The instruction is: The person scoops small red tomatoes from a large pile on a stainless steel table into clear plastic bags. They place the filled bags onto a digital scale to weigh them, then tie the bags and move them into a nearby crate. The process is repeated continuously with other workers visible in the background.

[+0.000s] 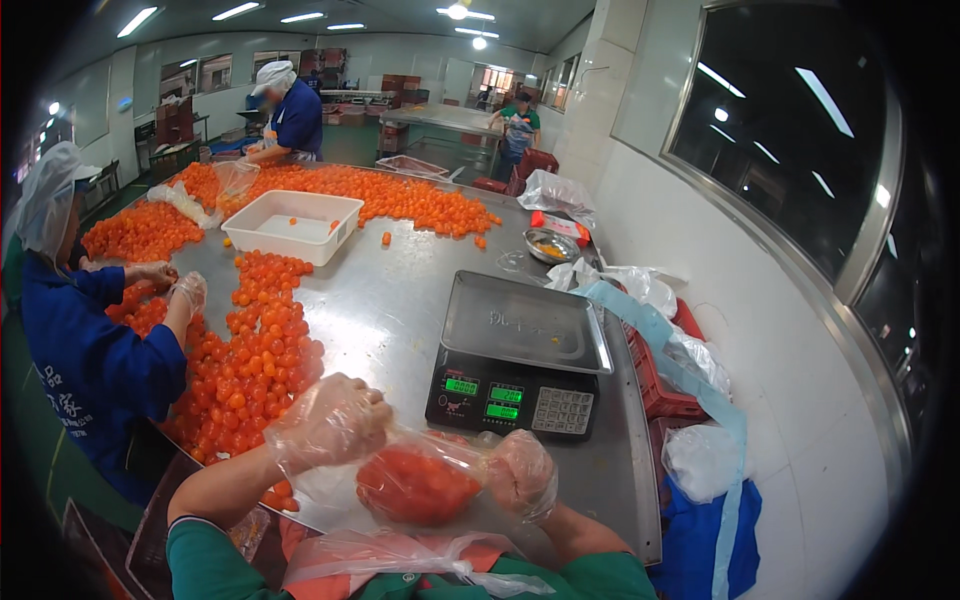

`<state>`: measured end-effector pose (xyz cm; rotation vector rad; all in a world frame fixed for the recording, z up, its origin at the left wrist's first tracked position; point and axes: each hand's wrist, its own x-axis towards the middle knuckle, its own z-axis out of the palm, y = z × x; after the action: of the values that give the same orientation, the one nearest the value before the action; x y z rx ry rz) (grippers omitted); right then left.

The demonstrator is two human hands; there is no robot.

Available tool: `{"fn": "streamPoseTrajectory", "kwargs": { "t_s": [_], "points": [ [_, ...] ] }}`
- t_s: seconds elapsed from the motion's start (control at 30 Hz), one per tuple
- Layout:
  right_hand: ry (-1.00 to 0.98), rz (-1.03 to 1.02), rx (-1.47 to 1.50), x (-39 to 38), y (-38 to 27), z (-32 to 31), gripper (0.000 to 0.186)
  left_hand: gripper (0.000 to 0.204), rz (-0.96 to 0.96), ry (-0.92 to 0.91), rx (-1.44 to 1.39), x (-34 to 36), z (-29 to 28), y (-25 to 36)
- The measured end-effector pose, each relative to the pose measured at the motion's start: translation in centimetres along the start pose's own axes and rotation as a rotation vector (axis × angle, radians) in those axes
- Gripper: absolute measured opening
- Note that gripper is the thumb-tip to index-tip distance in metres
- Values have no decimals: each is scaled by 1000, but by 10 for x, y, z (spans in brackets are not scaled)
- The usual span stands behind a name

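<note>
My left hand (332,422), in a clear plastic glove, is closed on one end of a clear plastic bag (418,484). The other end of the bag is gripped by my right hand (522,474), gloved the same way. Several round, orange-red pieces, perhaps egg yolks, fill the bag, which I hold low over the near edge of the steel table (365,310). Just beyond my right hand stands a black digital scale (515,395) with green displays and a bare metal pan (522,318). A heap of loose orange pieces (245,375) lies beside my left hand.
A white plastic tray (298,222) holding a few pieces sits mid-table. Behind it spreads a larger orange heap (375,195). A metal bowl (551,246) stands by the right edge, near red crates (665,375). One co-worker (85,330) handles pieces at left; another (290,115) stands farther back.
</note>
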<state>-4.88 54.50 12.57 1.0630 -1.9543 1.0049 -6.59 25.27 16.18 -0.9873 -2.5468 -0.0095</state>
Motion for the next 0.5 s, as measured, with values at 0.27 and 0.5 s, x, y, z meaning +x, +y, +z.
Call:
{"fn": "streamPoseTrajectory", "kwargs": {
  "t_s": [0.27, 0.5],
  "points": [
    [9, -44, 31, 1, -2, 8, 16, 12, -154, 142, -58, -31, 5, -21],
    [-15, -19, -2, -4, -3, 6, 16, 15, -206, 182, -76, -40, 9, -30]
  ]
}}
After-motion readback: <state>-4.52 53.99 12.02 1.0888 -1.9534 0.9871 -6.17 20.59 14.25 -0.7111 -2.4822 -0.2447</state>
